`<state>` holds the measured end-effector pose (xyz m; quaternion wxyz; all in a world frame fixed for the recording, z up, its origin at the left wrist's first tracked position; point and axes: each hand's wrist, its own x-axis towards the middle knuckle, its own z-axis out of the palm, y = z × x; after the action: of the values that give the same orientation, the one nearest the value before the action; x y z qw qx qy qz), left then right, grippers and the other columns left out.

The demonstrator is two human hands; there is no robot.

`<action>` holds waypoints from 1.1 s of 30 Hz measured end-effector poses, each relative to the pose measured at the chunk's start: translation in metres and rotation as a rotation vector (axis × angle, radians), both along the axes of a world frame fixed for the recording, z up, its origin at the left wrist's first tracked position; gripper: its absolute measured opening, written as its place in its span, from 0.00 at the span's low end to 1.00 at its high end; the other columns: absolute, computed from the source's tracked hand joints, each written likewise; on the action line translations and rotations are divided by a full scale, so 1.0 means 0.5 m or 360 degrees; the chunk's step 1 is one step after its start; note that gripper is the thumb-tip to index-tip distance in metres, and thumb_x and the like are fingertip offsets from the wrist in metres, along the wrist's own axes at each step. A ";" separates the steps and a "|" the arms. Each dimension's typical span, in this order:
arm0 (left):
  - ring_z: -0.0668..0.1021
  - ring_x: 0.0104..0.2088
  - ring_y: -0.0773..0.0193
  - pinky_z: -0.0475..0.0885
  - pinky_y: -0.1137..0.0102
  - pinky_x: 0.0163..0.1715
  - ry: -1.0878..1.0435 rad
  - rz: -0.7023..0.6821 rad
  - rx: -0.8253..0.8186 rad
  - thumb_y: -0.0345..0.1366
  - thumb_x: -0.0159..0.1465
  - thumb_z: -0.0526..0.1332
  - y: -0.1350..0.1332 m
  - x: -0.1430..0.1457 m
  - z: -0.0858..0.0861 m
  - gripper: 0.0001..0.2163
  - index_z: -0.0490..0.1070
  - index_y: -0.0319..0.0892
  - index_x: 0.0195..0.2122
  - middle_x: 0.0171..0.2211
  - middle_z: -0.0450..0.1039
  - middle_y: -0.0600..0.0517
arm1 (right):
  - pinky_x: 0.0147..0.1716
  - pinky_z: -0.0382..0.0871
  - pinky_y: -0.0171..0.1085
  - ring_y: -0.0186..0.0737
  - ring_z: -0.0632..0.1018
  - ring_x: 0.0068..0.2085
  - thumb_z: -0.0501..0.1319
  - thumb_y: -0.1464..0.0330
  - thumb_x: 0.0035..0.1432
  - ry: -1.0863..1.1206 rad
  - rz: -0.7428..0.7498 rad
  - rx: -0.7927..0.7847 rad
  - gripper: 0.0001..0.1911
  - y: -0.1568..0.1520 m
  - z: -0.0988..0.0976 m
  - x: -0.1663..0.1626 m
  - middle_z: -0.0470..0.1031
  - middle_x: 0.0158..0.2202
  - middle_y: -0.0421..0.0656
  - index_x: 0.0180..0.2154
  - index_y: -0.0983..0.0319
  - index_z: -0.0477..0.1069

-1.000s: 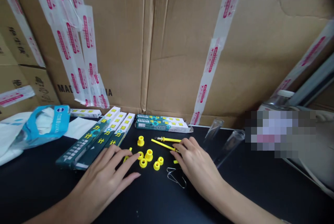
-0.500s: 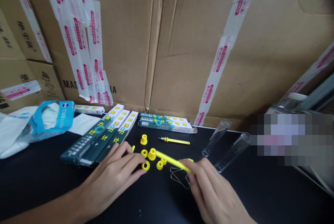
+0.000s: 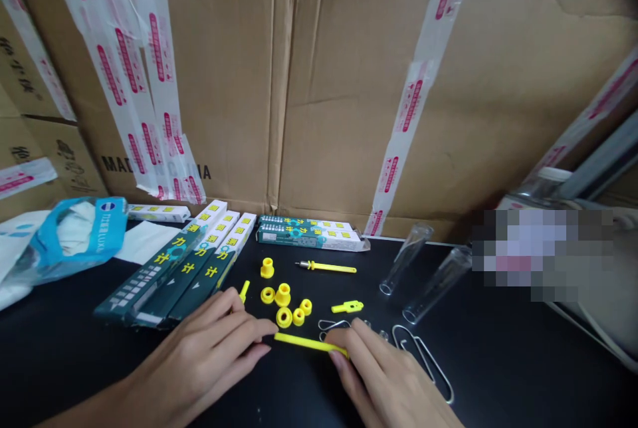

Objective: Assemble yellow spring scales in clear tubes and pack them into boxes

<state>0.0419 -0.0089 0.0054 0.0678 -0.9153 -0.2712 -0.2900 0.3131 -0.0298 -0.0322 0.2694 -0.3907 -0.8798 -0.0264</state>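
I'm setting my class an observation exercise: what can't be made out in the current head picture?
Head view: right end of the yellow rod, covered by the right hand.
Head view: lower end of the leftmost yellow piece, behind the left hand.
Head view: part of the small wire hook, behind the right hand.
Head view: whatever the pixelated patch covers.

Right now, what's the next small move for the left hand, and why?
Probably close the left hand on the left end of the yellow rod: its index fingertip is right beside that end, with the thumb apart, while the right hand pinches the other end. That should steady both ends.
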 end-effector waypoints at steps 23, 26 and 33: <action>0.84 0.43 0.68 0.78 0.78 0.48 -0.0092 0.0178 -0.0312 0.33 0.77 0.49 -0.004 0.024 -0.042 0.13 0.74 0.47 0.48 0.41 0.82 0.56 | 0.23 0.68 0.32 0.34 0.79 0.23 0.51 0.66 0.76 0.0284 -0.0065 0.0101 0.11 -0.020 0.007 0.013 0.78 0.30 0.38 0.40 0.58 0.68; 0.83 0.46 0.65 0.78 0.76 0.49 -0.0249 0.0255 -0.0339 0.32 0.72 0.58 -0.011 0.032 -0.066 0.10 0.73 0.50 0.51 0.43 0.82 0.58 | 0.23 0.69 0.31 0.33 0.80 0.25 0.47 0.64 0.78 0.0312 -0.0047 0.0058 0.14 -0.023 0.011 0.013 0.79 0.31 0.39 0.42 0.59 0.68; 0.82 0.39 0.68 0.73 0.76 0.52 -0.0414 0.0189 -0.0287 0.33 0.70 0.61 -0.018 0.047 -0.086 0.11 0.73 0.53 0.51 0.36 0.80 0.62 | 0.16 0.64 0.34 0.35 0.76 0.20 0.43 0.64 0.79 0.0153 0.0028 0.0206 0.23 -0.017 0.015 0.000 0.75 0.26 0.40 0.37 0.60 0.73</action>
<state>0.0654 -0.0178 -0.0374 -0.0331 -0.8548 -0.3563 -0.3759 0.3133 -0.0385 -0.0246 0.3362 -0.3655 -0.8658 -0.0620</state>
